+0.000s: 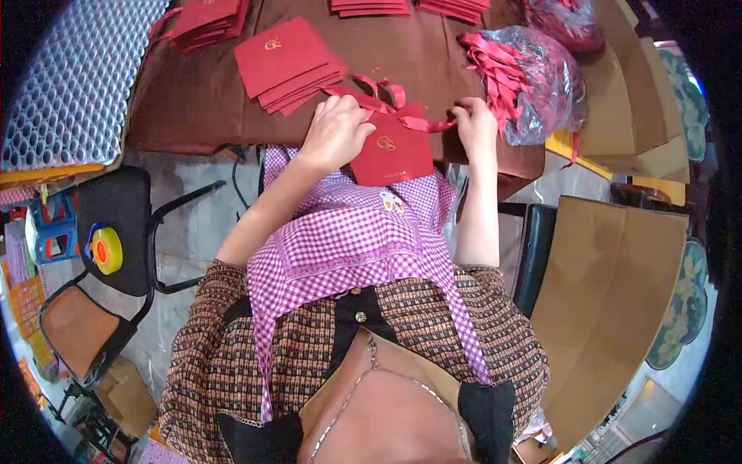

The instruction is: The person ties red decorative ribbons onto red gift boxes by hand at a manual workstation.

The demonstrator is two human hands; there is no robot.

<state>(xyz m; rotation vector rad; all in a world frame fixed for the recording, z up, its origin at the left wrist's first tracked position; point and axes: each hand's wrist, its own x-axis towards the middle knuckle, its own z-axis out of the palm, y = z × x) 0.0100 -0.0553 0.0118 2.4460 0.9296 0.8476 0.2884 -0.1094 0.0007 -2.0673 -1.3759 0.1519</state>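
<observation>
A red gift bag (393,158) with a gold emblem hangs over the table's front edge, in front of the checked apron. Red ribbon (421,124) runs across its top, with loops standing up behind. My left hand (338,130) is closed at the bag's upper left corner on the ribbon; its fingertips are partly hidden. To the right, my right hand (475,124) pinches the ribbon's end between thumb and fingers, and the ribbon stretches from there to the bag. Just behind my left hand lies a fanned stack of red bags (286,62) with the same emblem.
Clear plastic bags of red ribbons (533,81) lie right of my right hand. More red bag stacks (209,23) sit farther back on the brown-covered table (185,100). Cardboard boxes (610,294) stand at right; a black chair (116,224) holding yellow tape (107,249) is at left.
</observation>
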